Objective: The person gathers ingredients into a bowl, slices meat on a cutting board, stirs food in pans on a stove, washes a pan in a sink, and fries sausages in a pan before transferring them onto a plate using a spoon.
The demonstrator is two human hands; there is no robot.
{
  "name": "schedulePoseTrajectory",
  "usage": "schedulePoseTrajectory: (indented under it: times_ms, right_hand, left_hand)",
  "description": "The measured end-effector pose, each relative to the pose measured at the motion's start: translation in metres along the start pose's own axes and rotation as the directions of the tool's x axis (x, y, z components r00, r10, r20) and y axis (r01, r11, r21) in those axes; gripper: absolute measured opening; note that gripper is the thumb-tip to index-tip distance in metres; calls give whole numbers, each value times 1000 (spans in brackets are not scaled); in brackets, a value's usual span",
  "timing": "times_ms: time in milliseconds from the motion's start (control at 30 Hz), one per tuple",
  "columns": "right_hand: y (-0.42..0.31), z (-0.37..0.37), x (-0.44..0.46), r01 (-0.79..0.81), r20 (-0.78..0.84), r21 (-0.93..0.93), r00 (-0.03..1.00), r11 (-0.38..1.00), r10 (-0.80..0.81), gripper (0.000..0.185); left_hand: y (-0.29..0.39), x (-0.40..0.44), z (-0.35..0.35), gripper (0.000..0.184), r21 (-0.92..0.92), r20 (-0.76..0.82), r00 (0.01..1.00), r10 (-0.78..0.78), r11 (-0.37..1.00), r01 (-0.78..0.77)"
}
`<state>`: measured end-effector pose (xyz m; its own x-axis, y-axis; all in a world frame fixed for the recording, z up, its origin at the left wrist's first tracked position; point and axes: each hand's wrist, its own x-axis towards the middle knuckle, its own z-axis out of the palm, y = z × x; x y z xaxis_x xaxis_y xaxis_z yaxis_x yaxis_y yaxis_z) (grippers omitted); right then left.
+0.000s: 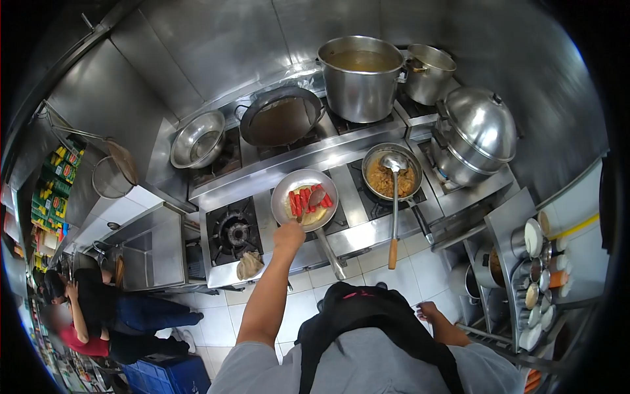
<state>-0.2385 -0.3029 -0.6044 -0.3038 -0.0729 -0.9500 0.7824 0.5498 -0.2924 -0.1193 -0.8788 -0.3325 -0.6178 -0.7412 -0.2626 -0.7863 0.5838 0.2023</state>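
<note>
My left hand [289, 238] is closed around the handle of a cooking spoon [316, 196], whose head rests among red sausages [295, 203]. The sausages lie in yellowish oil in a frying pan [278, 197] on the front burner; its long handle points toward me. Down at my right side, away from the stove, hangs my right hand [428, 311], fingers loosely bent and apart, with nothing visible in it. A second pan [373, 152] with brown food stands to the right, a long ladle [395, 217] lying across it.
Behind are a metal bowl [216, 125], a dark wok [262, 102], a stockpot [361, 92], a smaller pot [426, 82] and a lidded steamer [482, 131]. A bare burner [235, 230] and crumpled cloth [249, 265] are left. Two people [125, 308] stand lower left. Shelves [505, 217] flank my right.
</note>
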Motion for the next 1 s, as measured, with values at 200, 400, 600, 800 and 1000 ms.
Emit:
schedulePoseTrajectory:
  times_ms: [200,400,600,800,1000]
  right_hand:
    - [23,-24,-35,-49,-103,176,992,983,68,12]
    - [24,-7,-44,-47,-73,205,995,978,63,11]
    - [-5,5,-53,111,-61,147,993,983,-103,12]
    - [-4,-3,-55,68,-87,129,995,989,-57,13]
    - [-2,-13,-48,18,-92,76,996,997,-11,17]
  left_hand:
    - [-15,-4,-27,29,120,-78,997,-20,992,29]
    - [-14,4,-13,39,286,-165,971,175,950,-123]
    - [-49,-18,-43,47,335,-146,976,164,936,-107]
    - [-46,-25,-24,39,237,-114,988,104,969,-74]
    - [-25,-17,-23,33,59,-152,988,-5,998,14]
